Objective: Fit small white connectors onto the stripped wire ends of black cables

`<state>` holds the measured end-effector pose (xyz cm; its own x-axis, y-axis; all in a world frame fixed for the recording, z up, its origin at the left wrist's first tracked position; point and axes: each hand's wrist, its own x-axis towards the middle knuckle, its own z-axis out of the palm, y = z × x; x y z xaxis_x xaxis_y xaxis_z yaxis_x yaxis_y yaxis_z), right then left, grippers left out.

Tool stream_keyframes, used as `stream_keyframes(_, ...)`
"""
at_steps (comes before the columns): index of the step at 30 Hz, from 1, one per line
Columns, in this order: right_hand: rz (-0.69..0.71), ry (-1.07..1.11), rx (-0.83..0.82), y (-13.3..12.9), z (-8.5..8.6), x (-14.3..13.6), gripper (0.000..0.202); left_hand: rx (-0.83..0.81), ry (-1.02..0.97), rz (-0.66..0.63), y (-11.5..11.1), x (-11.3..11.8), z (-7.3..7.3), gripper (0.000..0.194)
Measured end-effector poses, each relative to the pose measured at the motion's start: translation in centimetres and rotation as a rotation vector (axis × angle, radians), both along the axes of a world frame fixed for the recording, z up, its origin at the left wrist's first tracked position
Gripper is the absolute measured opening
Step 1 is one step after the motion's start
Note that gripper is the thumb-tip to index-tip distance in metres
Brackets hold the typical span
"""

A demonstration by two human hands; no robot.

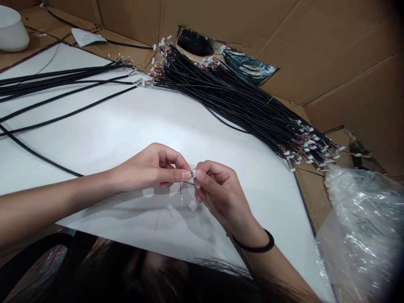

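Thumb and fingers of my left hand (164,168) are pinched on thin wires, with a red wire (181,191) hanging below the fingertips. My right hand (217,185), with a black band at the wrist, pinches a small white connector (193,173) between thumb and forefinger. The two hands meet at this connector above the white board (126,122). A dark wire with a bare metal end sticks out under the connector. The rest of the wires is hidden behind my left fingers.
A thick bundle of black cables (221,92) with white connectors lies at the back. More black cables (63,78) stretch to the left. Clear plastic bags (362,231) lie at the right. A white container (12,31) stands back left. Cardboard walls (315,46) rise behind.
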<state>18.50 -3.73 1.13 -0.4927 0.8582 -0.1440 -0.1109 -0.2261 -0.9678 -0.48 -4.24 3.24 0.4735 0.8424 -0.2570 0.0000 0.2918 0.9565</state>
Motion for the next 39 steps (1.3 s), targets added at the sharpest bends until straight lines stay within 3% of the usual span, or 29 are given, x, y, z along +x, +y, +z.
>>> stream_keyframes(8, 0.106, 0.18, -0.264, 0.3, 0.2, -0.1, 0.022, 0.005, 0.022, -0.045, 0.0, -0.4, -0.2, 0.013)
stream_keyframes(12, 0.149, 0.211, -0.314, 0.4, 0.0, 0.0, 0.024, 0.002, 0.015, -0.07, 0.0, -0.5, 0.2, 0.014)
stream_keyframes(19, 0.13, 0.163, -0.154, 0.8, -0.9, 0.0, 0.022, 0.024, 0.115, -0.015, 0.3, -0.5, 0.4, 0.013)
stream_keyframes(30, -0.046, -0.135, 0.277, 0.1, 0.1, -0.6, 0.029, 0.115, 0.266, 0.008, 0.2, -0.3, 0.2, 0.017)
stream_keyframes(34, -0.048, -0.13, 0.288, 0.2, -0.1, -0.7, 0.029, 0.14, 0.278, 0.022, 0.2, -0.3, 0.0, 0.015)
stream_keyframes(39, 0.04, -0.016, 0.136, 0.5, -0.2, -0.5, 0.028, 0.203, 0.299, 0.051, 0.0, -0.3, 0.4, 0.015)
